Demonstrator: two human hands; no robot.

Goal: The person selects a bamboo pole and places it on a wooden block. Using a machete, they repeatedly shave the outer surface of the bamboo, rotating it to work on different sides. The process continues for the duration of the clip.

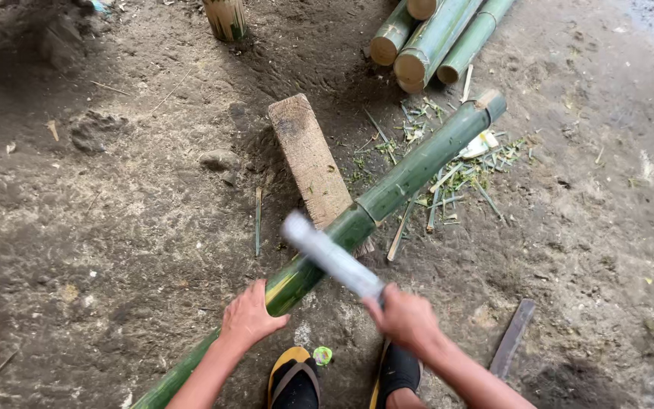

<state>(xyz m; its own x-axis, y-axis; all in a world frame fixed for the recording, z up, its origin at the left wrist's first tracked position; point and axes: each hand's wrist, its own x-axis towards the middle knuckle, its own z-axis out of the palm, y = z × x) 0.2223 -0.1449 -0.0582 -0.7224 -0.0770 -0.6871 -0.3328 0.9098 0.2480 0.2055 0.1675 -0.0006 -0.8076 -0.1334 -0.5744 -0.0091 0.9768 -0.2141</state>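
Resting across a pale weathered wooden block (309, 160) on the dirt floor (100, 227), the long green bamboo pole (410, 165) runs on a slant from the lower left edge of the view up to its cut end at the upper right. The left hand (247, 316) lies on the pole below the block, fingers curled over the stem and pressing it down. The right hand (406, 318) is clamped around the handle of a broad grey blade (331, 256), which is blurred and sits just above the pole near the block.

Judging by its thickness and fresh green skin, the pole is likely stiff, fairly heavy and smooth enough to roll or slip, so a hold close to the block, where the left hand already sits, looks the steadiest place. The raised nodes along the stem would give the palm something to catch on.

No containers appear anywhere in view. Green slivers and shavings (456, 170) lie scattered on the ground beside the pole's far end. A stack of cut green bamboo lengths (433, 38) lies at the top, and a short bamboo stump (225, 18) stands to its left. A flat dark strip (512, 337) lies on the ground at the right, and two sandalled feet (342, 379) show at the bottom edge.
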